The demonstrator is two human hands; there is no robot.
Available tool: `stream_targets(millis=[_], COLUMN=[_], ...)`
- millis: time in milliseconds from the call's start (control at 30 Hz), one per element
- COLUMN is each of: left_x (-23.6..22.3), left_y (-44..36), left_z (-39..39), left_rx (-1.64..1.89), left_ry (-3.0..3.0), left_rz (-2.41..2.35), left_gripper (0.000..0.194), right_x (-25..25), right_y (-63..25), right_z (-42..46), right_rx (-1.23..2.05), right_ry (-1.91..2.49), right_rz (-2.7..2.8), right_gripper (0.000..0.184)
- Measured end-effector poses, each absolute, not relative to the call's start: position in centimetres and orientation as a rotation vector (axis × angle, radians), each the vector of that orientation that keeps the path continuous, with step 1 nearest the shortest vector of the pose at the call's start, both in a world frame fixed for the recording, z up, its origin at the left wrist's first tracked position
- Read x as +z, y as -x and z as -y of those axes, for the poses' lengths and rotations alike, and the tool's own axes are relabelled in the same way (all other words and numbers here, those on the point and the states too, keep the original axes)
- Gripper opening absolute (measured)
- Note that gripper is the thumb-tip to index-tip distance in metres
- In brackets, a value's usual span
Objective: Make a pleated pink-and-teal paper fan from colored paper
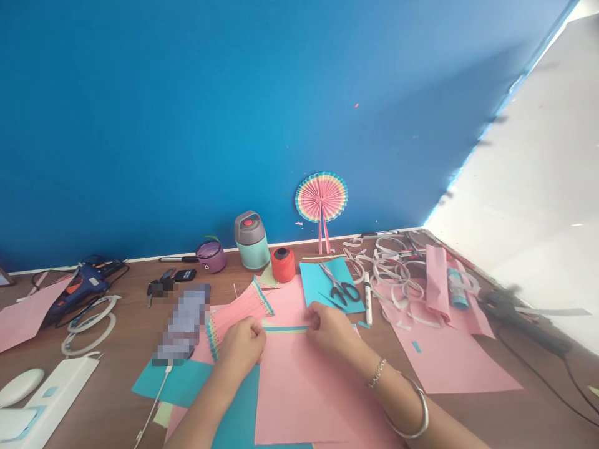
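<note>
- Blue wall fills the back of my head view and meets a pale wall along a slanting line at the right.
- Below runs a brown desk, busy with paper and tools: a glue gun at the left, a mint-and-grey flask and a red spool near the wall.
- Upright against the wall, a round fan shows pink pleats inside cream and blue rings.
- Flat before me lies a pink sheet, smooth and unpleated, overlapping turquoise paper; a blue-and-cream band crosses its far part, between my hands.
- Near the band's left end, my left hand has its fingers curled in — whether paper is pinched there, I can't tell.
- On the band's right, my right hand bends its fingers, thumb close to them — again I can't make out a grip.
- Just beyond my left hand, a pleated piece lies aslant, pink, both ends edged blue and cream.
- Past my right hand, scissors rest on a blue sheet.
</note>
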State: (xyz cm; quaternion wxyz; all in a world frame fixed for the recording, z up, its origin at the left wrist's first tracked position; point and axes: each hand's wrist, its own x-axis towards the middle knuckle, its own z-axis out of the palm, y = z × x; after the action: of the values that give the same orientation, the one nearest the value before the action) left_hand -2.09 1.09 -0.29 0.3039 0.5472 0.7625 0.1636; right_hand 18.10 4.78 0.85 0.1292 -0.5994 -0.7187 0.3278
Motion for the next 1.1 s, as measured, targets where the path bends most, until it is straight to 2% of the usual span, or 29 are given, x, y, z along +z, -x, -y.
stream_targets(millis=[467,1100], left_x=[0.04,0.26], left_y=[1.97,1.92], left_z=[-1.16,-0.96], left_rx=[0.411,0.394], left_ry=[-1.421,-1.429], left_rz=[-2.026,-2.031], left_gripper=[0.013,0.008], right_x=[1.89,1.49], right_y=[-17.45,-17.25], right_z=[-4.39,-4.43], right_rx=[0.886,0.833], right_ry=[1.912,1.921], right_rz=[2.129,2.172], right_gripper=[0.034,0.029])
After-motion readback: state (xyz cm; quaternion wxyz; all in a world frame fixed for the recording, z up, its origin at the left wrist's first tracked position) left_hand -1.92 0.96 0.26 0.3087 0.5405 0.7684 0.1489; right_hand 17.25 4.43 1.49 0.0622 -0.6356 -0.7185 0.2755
